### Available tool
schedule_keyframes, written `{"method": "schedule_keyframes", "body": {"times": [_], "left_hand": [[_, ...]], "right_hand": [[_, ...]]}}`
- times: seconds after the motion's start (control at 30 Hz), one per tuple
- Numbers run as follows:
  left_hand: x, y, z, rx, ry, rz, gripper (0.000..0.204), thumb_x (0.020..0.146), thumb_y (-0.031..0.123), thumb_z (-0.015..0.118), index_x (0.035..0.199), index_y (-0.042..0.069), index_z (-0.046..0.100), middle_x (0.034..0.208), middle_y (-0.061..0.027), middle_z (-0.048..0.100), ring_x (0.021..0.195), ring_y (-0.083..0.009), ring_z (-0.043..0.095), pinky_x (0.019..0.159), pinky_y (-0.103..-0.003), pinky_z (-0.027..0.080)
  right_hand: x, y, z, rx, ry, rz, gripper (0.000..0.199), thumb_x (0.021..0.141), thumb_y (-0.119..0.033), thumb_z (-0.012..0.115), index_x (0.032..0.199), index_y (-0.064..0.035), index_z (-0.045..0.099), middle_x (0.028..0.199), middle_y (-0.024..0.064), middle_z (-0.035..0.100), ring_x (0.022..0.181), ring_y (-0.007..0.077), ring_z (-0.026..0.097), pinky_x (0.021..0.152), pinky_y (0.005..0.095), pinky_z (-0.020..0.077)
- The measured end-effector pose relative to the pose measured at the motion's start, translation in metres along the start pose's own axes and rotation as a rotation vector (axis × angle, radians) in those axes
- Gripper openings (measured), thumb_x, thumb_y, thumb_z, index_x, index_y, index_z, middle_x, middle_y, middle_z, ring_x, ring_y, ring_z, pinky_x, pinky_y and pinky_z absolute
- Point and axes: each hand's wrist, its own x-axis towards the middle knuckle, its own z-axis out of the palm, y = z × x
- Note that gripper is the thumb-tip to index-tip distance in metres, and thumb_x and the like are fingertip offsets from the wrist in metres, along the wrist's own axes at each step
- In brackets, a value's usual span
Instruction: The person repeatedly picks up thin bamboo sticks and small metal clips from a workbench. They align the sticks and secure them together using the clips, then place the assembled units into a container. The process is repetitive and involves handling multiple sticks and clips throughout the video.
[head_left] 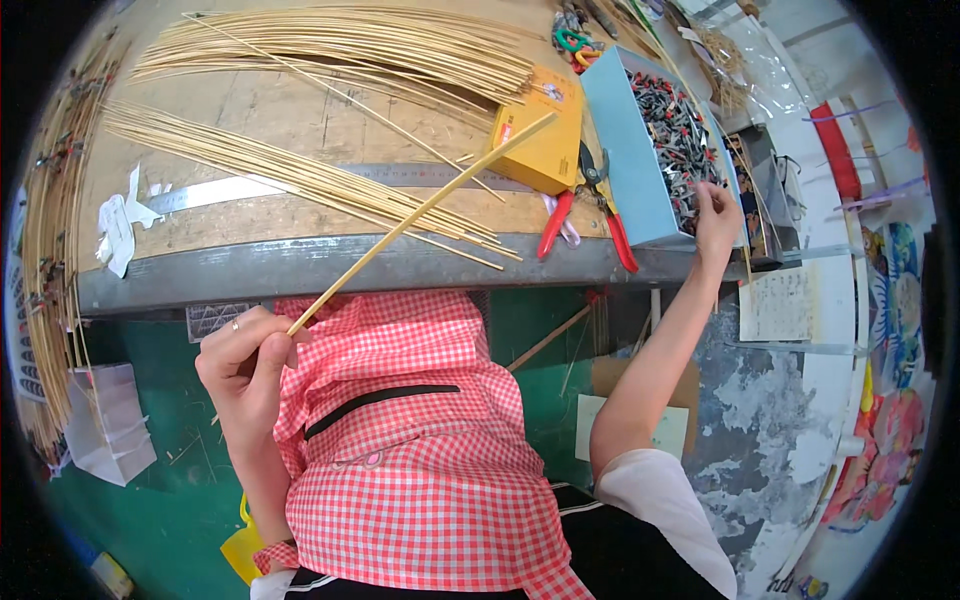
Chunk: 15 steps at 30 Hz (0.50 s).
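My left hand (245,365), with a ring on one finger, is closed around the lower end of a thin bamboo strip (420,212). The strip slants up to the right, over the table edge and in front of a yellow box (545,135). At the right, my right hand (717,222) reaches into the near end of a light blue box (612,150) full of small black clips with red tips (672,130). Its thumb and fingers are drawn together among the clips; what they pinch is too small to make out.
Bundled bamboo strips (330,50) and a second bundle (290,175) lie on the table, with a steel ruler (215,192) beneath the nearer one. Red-handled pruning shears (597,200) overhang the table's dark front edge (330,268). Clipped strips (55,200) stand at far left.
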Motion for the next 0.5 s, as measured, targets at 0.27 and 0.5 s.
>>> {"method": "schedule_keyframes", "body": {"times": [0.27, 0.5], "left_hand": [[-0.002, 0.000, -0.002, 0.057, -0.007, -0.036, 0.008, 0.080, -0.002, 0.060, 0.080, -0.008, 0.065, 0.062, -0.0064, 0.057, 0.053, -0.0095, 0.050, 0.047, -0.023, 0.034], [0.000, 0.000, -0.007, 0.045, -0.035, 0.005, 0.006, 0.078, -0.005, 0.063, 0.082, -0.005, 0.067, 0.062, -0.0068, 0.059, 0.052, -0.0107, 0.052, 0.047, -0.024, 0.036]], "right_hand": [[-0.079, -0.089, 0.011, 0.866, -0.086, 0.018, 0.009, 0.084, 0.005, 0.063, 0.092, 0.0083, 0.063, 0.103, 0.0177, 0.064, 0.076, 0.0190, 0.066, 0.072, 0.0275, 0.0557], [-0.207, -0.192, 0.117, 0.460, -0.703, -0.487, 0.019, 0.078, 0.009, 0.061, 0.095, 0.0019, 0.064, 0.098, 0.0131, 0.064, 0.084, 0.0222, 0.065, 0.072, 0.0293, 0.0514]]}}
